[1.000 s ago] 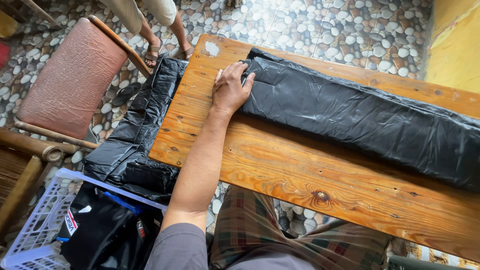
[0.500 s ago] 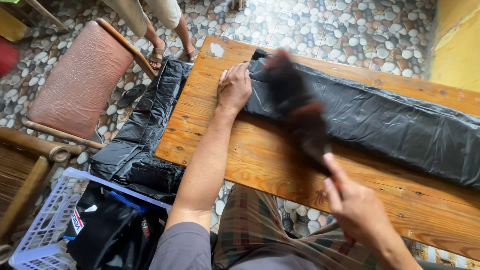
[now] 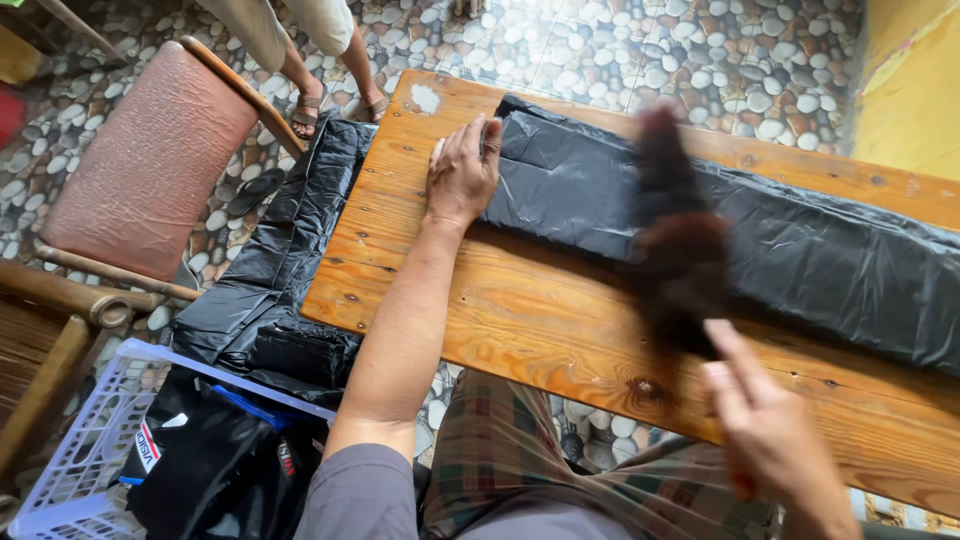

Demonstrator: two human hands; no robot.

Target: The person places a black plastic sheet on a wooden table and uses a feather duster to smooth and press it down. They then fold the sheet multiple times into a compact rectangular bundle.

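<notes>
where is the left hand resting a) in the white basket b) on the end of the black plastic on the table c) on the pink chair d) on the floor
b: the left hand lies flat on the near end of the black plastic spread along the wooden table, while the right hand swings a blurred dark brush above it.
</notes>
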